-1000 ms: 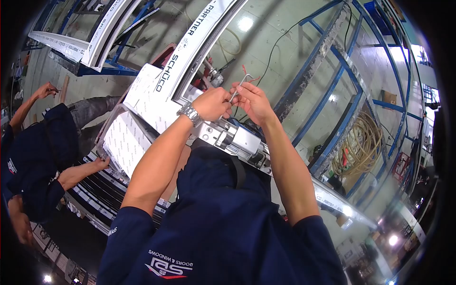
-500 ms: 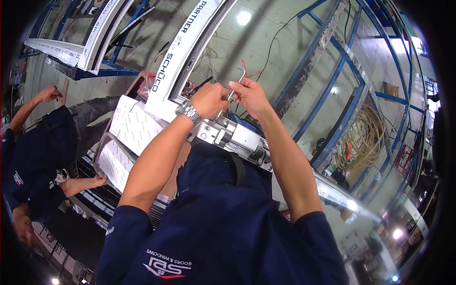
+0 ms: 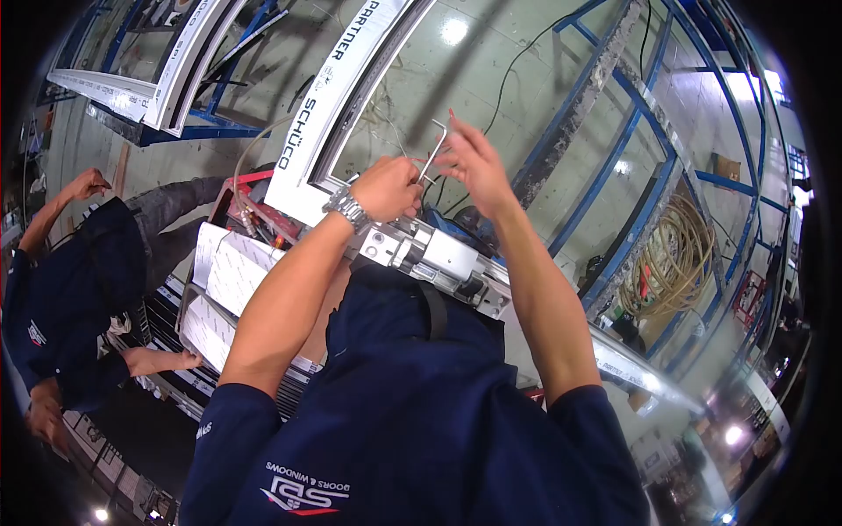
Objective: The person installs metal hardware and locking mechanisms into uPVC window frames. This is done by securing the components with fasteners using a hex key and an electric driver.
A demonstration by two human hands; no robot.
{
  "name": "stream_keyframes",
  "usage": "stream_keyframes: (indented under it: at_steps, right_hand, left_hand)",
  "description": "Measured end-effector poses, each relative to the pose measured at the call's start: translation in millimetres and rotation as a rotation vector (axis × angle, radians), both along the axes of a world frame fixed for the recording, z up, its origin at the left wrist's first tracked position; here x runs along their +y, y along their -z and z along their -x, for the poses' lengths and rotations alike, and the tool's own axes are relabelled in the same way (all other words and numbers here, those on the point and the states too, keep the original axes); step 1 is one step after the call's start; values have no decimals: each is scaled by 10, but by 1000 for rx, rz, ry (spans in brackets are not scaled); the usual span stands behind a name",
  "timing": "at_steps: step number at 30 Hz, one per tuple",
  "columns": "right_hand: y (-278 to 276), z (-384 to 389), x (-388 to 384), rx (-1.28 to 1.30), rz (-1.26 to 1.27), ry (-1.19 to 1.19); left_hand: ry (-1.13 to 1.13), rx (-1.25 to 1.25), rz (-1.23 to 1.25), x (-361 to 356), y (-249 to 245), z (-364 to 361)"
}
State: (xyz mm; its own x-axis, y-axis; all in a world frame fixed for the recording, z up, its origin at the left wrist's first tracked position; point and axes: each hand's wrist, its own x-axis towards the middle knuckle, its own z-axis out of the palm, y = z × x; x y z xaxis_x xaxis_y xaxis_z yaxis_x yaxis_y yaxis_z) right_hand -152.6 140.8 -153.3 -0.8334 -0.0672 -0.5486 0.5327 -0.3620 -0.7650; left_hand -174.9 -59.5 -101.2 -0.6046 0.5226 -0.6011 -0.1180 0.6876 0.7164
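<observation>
My left hand (image 3: pixel 386 190), a metal watch (image 3: pixel 349 209) on its wrist, is closed, with its fingertips around the lower end of a silver Allen key (image 3: pixel 431 156). The key's bent end points up. Beside the shaft is my right hand (image 3: pixel 474 167), its fingers apart and slightly blurred; they overlap the key in view but do not appear closed on it. Just below the hands lies a silver metal hardware block (image 3: pixel 449 254) by the frame corner. A white-filmed window frame profile (image 3: pixel 309 123) runs up from my left hand. The key's tip is hidden by my fingers.
A co-worker (image 3: pixel 74 272) stands at the left by film-covered profiles. Blue steel racks (image 3: pixel 605 175) rise on the right, with a coiled hose (image 3: pixel 671 254) hanging there. A red machine or case (image 3: pixel 250 206) is behind the frame. A black cable (image 3: pixel 504 96) crosses the floor.
My right fingers have come off their pinch on the Allen key and spread, the hand shifting slightly right. The key's bent end sits a little further left. My left hand stays nearly still.
</observation>
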Motion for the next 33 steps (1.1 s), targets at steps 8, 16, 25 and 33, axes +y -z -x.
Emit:
stream_keyframes:
  at_steps: [8, 16, 25, 33]
  right_hand:
    - [269, 306, 222, 240, -23, -294]
    - [-329, 468, 149, 217, -691, -505]
    - [218, 375, 256, 4, 74, -312]
    - [171, 271, 79, 69, 126, -159]
  left_hand:
    - [-21, -373, -155, -130, 80, 92]
    - [53, -120, 9, -48, 34, 49]
    - [-85, -234, -52, -19, 20, 58]
    - [-35, -371, -147, -117, 62, 107]
